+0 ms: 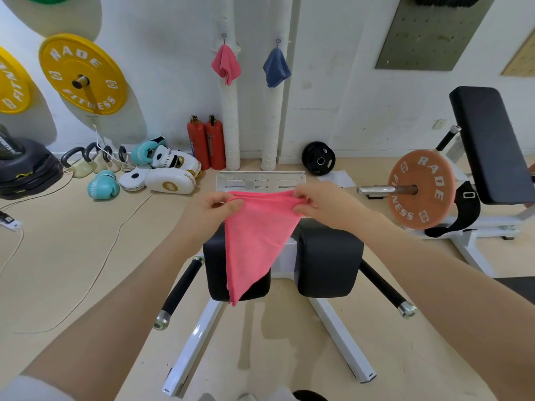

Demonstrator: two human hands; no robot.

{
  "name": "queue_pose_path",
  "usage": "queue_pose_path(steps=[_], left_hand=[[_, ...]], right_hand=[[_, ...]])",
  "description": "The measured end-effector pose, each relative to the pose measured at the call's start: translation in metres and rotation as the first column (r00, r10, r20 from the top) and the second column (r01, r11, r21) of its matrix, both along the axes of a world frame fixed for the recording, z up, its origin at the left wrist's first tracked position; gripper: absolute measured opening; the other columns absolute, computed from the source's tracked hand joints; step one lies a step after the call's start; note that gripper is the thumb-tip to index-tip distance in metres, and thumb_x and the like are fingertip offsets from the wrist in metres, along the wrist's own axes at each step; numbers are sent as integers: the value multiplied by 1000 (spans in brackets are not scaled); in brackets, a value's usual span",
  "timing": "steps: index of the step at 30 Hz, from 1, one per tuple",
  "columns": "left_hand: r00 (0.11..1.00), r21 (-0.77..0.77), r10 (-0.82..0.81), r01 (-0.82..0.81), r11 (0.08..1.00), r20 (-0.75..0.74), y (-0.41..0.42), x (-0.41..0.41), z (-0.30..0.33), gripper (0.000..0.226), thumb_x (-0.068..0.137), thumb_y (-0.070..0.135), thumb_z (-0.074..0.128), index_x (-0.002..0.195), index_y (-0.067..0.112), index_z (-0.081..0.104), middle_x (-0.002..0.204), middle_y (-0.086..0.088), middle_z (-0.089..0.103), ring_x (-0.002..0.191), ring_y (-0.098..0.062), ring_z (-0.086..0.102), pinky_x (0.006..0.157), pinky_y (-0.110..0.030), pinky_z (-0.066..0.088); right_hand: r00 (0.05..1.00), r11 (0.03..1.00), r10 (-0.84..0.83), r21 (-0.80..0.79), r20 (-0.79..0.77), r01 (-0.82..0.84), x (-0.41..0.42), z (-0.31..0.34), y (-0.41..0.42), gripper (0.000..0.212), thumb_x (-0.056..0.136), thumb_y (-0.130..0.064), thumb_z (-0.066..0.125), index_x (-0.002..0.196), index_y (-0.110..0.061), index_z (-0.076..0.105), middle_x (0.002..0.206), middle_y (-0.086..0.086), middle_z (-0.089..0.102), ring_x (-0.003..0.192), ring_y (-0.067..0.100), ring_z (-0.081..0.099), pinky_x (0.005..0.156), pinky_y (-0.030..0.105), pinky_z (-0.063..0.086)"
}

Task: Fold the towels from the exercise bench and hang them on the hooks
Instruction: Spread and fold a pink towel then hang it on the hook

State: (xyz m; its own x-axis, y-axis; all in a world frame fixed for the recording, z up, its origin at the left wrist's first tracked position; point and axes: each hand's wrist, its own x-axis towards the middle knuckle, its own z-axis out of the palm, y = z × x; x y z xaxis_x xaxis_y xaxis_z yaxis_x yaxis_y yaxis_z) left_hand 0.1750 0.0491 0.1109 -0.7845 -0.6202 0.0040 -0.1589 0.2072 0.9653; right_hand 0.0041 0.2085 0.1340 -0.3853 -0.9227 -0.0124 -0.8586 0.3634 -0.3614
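We hold pink towel (257,241) up over bench pads (328,261): L hand (210,211) pinches its top-left corner, R hand (324,205) pinches top-right. Towel hangs as a triangle. Pink (225,63) + blue towel (276,68) hang on wall hooks (223,36).

Both arms reach forward, left hand (212,209) and right hand (324,204) pinching, thumbs against curled fingers

Pink towel (257,241), black bench pads (328,261), yellow weight plate (82,73).
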Motion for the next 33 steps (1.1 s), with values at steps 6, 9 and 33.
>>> queue_pose_path(steps=[6, 9, 33], left_hand=[[988, 194, 93, -68, 979, -123, 11, -3, 9, 15, 90, 15, 56, 80, 16, 67, 77, 1, 63, 72, -6, 59, 75, -22, 50], [971, 216, 142, -99, 971, -193, 21, -6, 14, 18, 91, 14, 54, 79, 19, 67, 75, 3, 61, 72, -8, 54, 75, -26, 47], [898, 410, 244, -79, 909, -367, 141, 13, 35, 19, 94, 15, 50, 83, 18, 66, 70, 10, 69, 68, -3, 62, 67, -20, 51]], right_hand=[[959, 887, -56, -426, 279, 175, 12, 2, 19, 28, 87, -11, 61, 85, -25, 37, 71, -6, 57, 53, 19, 61, 59, 28, 49], [995, 853, 1, -520, 97, 50, 12, 5, 29, 7, 86, -11, 62, 87, -7, 56, 72, -4, 60, 53, 20, 59, 59, 37, 51], [869, 841, -36, -455, 493, 293, 53, 7, 113, 11, 92, -9, 52, 99, -18, 53, 85, -6, 54, 50, 3, 55, 49, 17, 48]])
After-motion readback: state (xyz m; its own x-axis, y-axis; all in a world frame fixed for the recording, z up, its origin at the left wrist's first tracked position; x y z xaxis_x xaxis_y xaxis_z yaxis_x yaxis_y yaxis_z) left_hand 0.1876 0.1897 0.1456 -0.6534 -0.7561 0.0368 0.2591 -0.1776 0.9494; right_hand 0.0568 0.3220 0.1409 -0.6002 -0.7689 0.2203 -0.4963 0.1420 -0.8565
